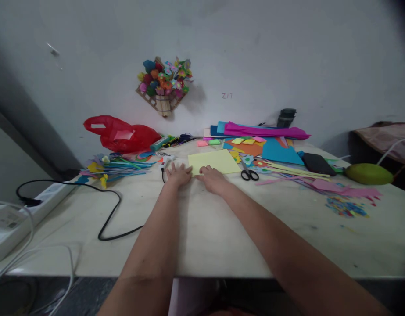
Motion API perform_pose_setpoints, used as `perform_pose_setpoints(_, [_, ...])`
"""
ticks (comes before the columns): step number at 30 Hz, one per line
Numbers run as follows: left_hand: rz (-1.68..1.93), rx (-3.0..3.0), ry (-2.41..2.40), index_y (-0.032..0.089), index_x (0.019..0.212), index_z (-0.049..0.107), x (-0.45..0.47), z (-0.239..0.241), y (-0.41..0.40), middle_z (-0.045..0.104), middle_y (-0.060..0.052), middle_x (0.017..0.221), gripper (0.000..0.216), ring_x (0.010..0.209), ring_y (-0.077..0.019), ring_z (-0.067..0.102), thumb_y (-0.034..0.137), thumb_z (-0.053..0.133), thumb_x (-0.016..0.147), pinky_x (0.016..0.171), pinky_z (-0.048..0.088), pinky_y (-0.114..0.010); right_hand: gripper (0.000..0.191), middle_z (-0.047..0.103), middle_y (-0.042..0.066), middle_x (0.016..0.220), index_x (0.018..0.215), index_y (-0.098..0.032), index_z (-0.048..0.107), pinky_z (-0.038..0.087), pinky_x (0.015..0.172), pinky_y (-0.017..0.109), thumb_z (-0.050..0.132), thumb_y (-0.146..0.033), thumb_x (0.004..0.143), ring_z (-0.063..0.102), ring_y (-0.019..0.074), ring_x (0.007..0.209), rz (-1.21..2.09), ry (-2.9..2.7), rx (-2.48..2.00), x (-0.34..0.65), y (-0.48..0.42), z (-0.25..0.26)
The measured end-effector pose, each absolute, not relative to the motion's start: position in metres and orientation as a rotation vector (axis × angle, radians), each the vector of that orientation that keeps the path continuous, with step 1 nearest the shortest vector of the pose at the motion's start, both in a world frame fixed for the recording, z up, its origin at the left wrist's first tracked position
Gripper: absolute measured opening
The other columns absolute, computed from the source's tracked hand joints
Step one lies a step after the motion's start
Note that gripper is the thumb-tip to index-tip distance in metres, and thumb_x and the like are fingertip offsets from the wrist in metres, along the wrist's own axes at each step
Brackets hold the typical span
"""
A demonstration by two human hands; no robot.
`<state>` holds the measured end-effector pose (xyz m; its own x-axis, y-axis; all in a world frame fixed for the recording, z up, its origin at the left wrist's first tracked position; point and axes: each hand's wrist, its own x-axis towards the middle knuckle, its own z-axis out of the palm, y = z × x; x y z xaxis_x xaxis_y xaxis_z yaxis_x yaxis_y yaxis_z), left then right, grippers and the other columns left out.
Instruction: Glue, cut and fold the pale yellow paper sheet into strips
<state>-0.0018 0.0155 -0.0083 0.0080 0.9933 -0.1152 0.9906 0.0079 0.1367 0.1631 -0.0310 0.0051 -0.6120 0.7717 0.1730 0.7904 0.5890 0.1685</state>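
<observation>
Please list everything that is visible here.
Yellow sheet: one, pale yellow, table middle.
Scissors: one, black, right of sheet.
Glue gun: one, white, left of sheet.
Plastic bag: one, red, far left.
Paper flowers: bunch, mixed colours, table left.
Cable: one, black, table left.
Paper stack: several, blue, magenta, orange, behind sheet.
Flower decoration: one, multicoloured, on wall.
Left hand: open, at sheet's near-left corner.
Right hand: open, on sheet's near edge.

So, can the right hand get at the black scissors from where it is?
Probably yes: the right hand rests at the near edge of the yellow sheet, and the scissors lie to its right on the table, nothing between.
</observation>
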Motion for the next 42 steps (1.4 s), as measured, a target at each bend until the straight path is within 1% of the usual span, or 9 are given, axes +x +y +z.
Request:
perform_pose_setpoints(4, [0.028, 2.09, 2.101, 0.044, 0.133, 0.028, -0.001, -0.009, 0.016, 0.011, 0.008, 0.148, 0.052, 0.131, -0.036, -0.01, 0.048, 0.028, 0.081, 0.099, 0.0, -0.063, 0.037, 0.048, 0.009, 0.114, 0.115, -0.029, 0.057, 0.037, 0.077, 0.032, 0.038, -0.014, 0.086, 0.041, 0.0229, 0.104, -0.357, -2.732, -1.357, 0.16, -0.031, 0.005])
perform_pose_setpoints(11, [0.117, 2.082, 2.082, 0.04, 0.132, 0.034, -0.002, -0.009, 0.015, 0.015, 0.008, 0.147, 0.048, 0.132, -0.0364, -0.006, 0.044, 0.027, 0.084, 0.099, -0.001, -0.062, 0.033, 0.047, 0.012, 0.116, 0.112, -0.023, 0.059, 0.038, 0.077, 0.033, 0.042, -0.018, 0.085, 0.04, 0.0244, 0.105, -0.37, -2.753, -1.386, 0.153, -0.032, 0.007])
perform_pose_setpoints(19, [0.122, 2.031, 2.059, 0.04, 0.13, 0.036, 0.0, 0.002, 0.007, 0.017, 0.008, 0.147, 0.051, 0.133, -0.0352, -0.005, 0.053, 0.02, 0.083, 0.101, -0.001, -0.059, 0.041, 0.046, 0.008, 0.12, 0.122, -0.034, 0.051, 0.039, 0.078, 0.033, 0.038, -0.018, 0.086, 0.04, 0.0241, 0.105, -0.322, -2.737, -1.39, 0.156, -0.03, 0.003])
perform_pose_setpoints(25, [0.161, 2.032, 2.107, 0.043, 0.126, 0.041, 0.0, -0.002, 0.008, 0.024, 0.01, 0.144, 0.05, 0.134, -0.0323, 0.001, 0.052, 0.02, 0.082, 0.103, 0.004, -0.057, 0.041, 0.047, 0.008, 0.12, 0.121, -0.036, 0.052, 0.038, 0.079, 0.034, 0.037, -0.018, 0.087, 0.04, 0.0245, 0.105, -0.29, -2.718, -1.431, 0.154, -0.029, 0.003])
perform_pose_setpoints(28, [0.172, 2.061, 2.109, 0.043, 0.126, 0.042, 0.001, -0.005, 0.01, 0.024, 0.009, 0.144, 0.049, 0.133, -0.0338, 0.0, 0.051, 0.019, 0.083, 0.102, 0.002, -0.059, 0.04, 0.046, 0.008, 0.12, 0.119, -0.037, 0.052, 0.038, 0.079, 0.034, 0.038, -0.019, 0.087, 0.04, 0.0244, 0.105, -0.278, -2.707, -1.458, 0.152, -0.03, 0.002])
perform_pose_setpoints(32, [0.182, 2.116, 2.128, 0.037, 0.129, 0.04, 0.002, -0.007, 0.009, 0.023, 0.004, 0.145, 0.05, 0.132, -0.0377, -0.003, 0.05, 0.023, 0.084, 0.099, -0.003, -0.062, 0.042, 0.046, 0.007, 0.122, 0.119, -0.033, 0.053, 0.038, 0.08, 0.033, 0.041, -0.016, 0.083, 0.04, 0.0241, 0.105, -0.277, -2.708, -1.389, 0.156, -0.029, 0.003])
perform_pose_setpoints(35, [0.185, 2.164, 2.139, 0.037, 0.129, 0.04, 0.003, -0.007, 0.008, 0.027, 0.004, 0.144, 0.048, 0.132, -0.0389, -0.001, 0.048, 0.029, 0.084, 0.098, -0.004, -0.062, 0.048, 0.045, 0.007, 0.125, 0.122, -0.027, 0.051, 0.038, 0.081, 0.032, 0.044, -0.01, 0.078, 0.04, 0.0228, 0.106, -0.286, -2.648, -1.382, 0.169, -0.025, 0.008])
perform_pose_setpoints(38, [0.177, 2.178, 2.159, 0.039, 0.128, 0.042, 0.005, -0.006, 0.008, 0.028, 0.004, 0.143, 0.047, 0.132, -0.0377, -0.001, 0.048, 0.029, 0.083, 0.098, -0.006, -0.062, 0.047, 0.05, 0.008, 0.121, 0.119, -0.021, 0.055, 0.037, 0.083, 0.032, 0.044, -0.009, 0.075, 0.042, 0.0228, 0.105, -0.289, -2.519, -1.491, 0.187, -0.019, 0.017])
perform_pose_setpoints(42, [0.154, 2.179, 2.182, 0.04, 0.127, 0.042, 0.005, -0.007, 0.009, 0.025, 0.003, 0.144, 0.048, 0.132, -0.0372, -0.006, 0.05, 0.027, 0.083, 0.097, -0.007, -0.064, 0.044, 0.058, 0.007, 0.112, 0.114, -0.022, 0.059, 0.036, 0.085, 0.033, 0.045, -0.01, 0.073, 0.048, 0.0227, 0.103, -0.163, -2.519, -1.681, 0.208, -0.016, 0.025])
